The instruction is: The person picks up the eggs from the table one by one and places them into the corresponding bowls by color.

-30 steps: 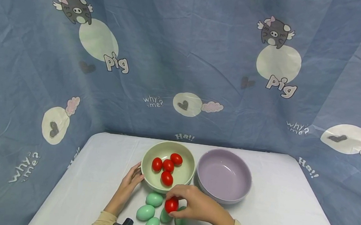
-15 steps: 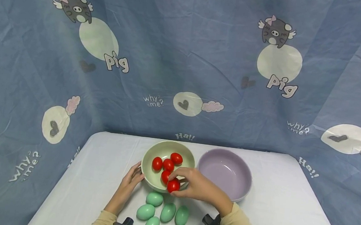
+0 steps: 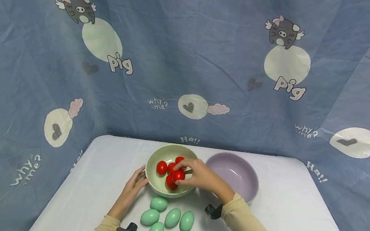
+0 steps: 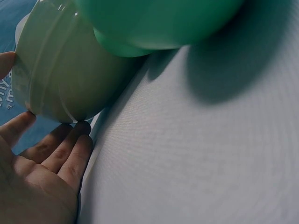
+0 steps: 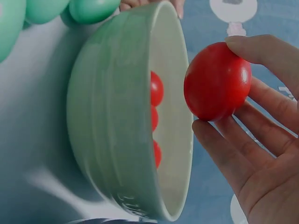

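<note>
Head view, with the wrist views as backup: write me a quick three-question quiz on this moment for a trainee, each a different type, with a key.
1. Count: how many green eggs lie on the white table?
2. True or false: the left hand touches the outside of the pale green bowl.
3. Open: what does the right hand hold, and over which bowl?

Key
1. Six.
2. True.
3. A red egg, over the pale green bowl.
</note>
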A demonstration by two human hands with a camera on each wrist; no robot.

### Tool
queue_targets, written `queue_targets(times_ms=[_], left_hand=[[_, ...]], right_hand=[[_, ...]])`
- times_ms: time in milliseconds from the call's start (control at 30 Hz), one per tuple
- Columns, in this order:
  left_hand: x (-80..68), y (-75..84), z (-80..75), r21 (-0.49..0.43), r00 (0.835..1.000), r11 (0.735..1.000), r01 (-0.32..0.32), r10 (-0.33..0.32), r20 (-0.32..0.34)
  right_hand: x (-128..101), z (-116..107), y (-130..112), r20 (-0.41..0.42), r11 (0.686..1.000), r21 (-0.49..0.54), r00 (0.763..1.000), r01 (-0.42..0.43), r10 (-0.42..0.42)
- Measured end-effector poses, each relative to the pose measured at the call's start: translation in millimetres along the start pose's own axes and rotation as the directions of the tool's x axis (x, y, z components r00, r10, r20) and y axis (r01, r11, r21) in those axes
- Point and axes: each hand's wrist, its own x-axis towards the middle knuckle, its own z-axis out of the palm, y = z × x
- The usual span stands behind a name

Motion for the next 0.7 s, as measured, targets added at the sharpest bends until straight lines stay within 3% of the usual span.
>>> queue_targets(times_ms=[700], left_hand=[[0.6, -1.4, 0.5, -0.006, 1.000, 1.000, -0.024, 0.024, -0.015]], right_hand=[[43.7, -9.2, 16.5, -0.014, 0.991, -0.121, 0.998, -0.056, 0.055]])
